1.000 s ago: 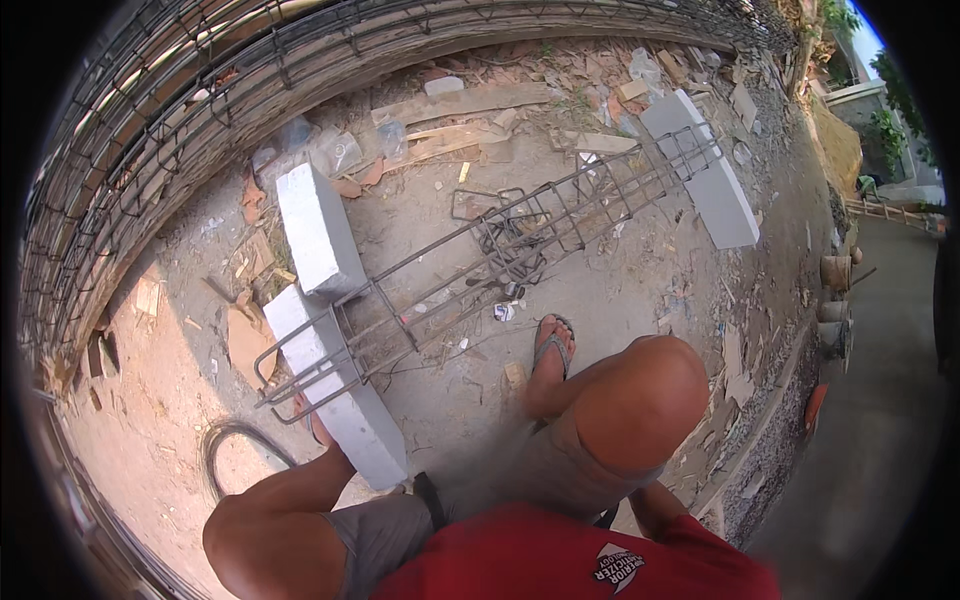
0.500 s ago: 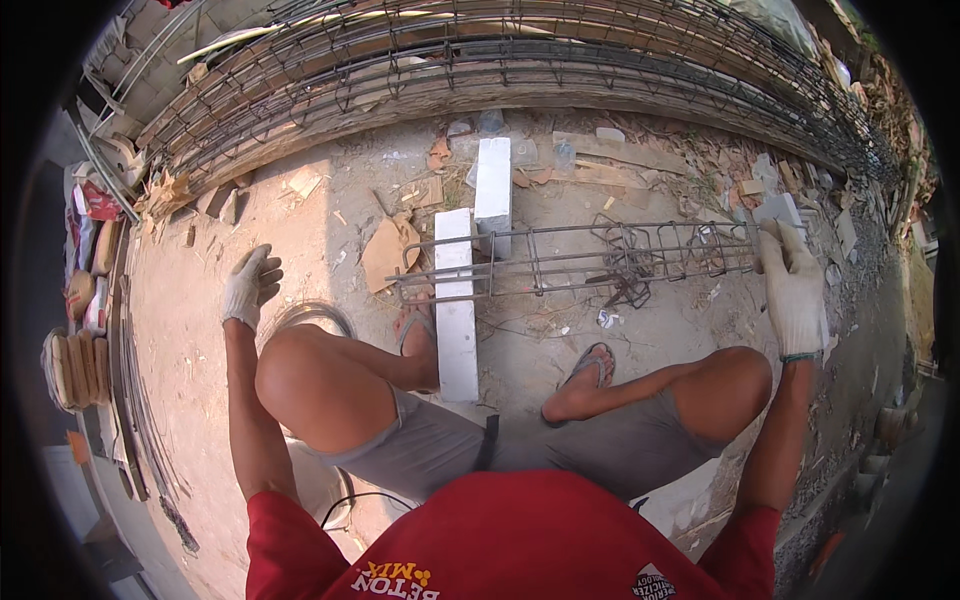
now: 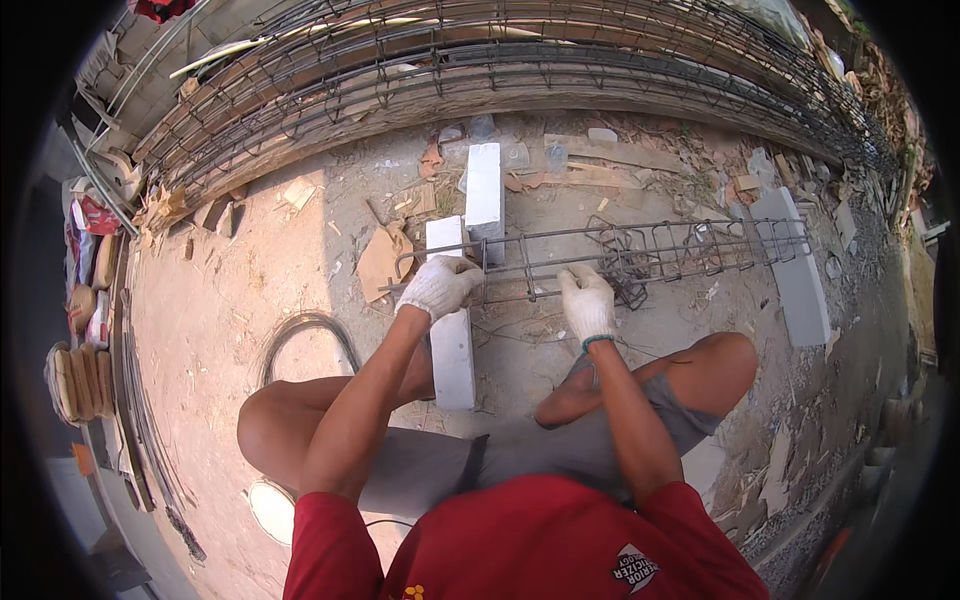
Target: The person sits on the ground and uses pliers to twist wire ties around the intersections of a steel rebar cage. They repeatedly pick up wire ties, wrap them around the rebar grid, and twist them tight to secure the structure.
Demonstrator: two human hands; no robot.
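A long, narrow rebar cage [image 3: 527, 268] made of thin bars and wire stirrups lies across in front of me, resting on pale blocks near its two ends. My left hand [image 3: 440, 287], in a white knitted glove, is closed on the cage's left end, close to the first stirrup. Also gloved, my right hand [image 3: 587, 303] has its fingers pinched at the near bar, a short way right of the left hand. Beneath the left end is a long white block [image 3: 455, 360]. Another white block [image 3: 485, 185] lies just beyond it. A wide pale block [image 3: 795, 265] supports the right end.
Larger rebar cages [image 3: 480, 60] are stacked along the far side. Tangled wire stirrups [image 3: 628, 285] lie under the cage. A coil of wire [image 3: 310, 325] sits by my left knee, and torn brown paper [image 3: 382, 262] is beyond it. Filled sacks [image 3: 80, 380] line the left edge.
Both hands have come inward to the cage. The left moved right onto its left end; the right left the cage's right end and now grips nearer its left part.
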